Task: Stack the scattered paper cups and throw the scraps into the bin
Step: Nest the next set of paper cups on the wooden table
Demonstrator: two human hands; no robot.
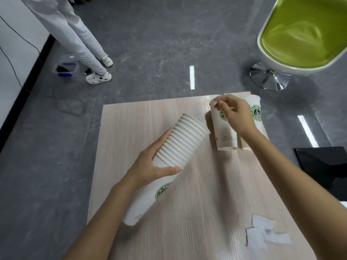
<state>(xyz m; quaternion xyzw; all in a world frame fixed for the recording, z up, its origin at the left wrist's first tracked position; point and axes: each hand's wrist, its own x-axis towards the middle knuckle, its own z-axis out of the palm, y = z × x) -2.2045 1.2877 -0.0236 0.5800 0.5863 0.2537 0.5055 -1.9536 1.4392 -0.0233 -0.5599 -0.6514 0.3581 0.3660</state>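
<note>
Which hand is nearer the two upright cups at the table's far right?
Right. The right hand pinches the rim of one upright cup, the second cup beside it; the left hand is to their left, gripping the cup stack.

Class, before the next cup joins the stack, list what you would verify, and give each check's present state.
1. Left hand grips tilted stack of white paper cups: ok.
2. Stack's open mouth faces the loose cups: ok.
3. Right hand pinches rim of nearer upright logo-printed paper cup: ok.
4. Second upright cup beside it free of contact: cannot tell.
5. White paper scraps binned: not ok, on light wooden table.
</note>
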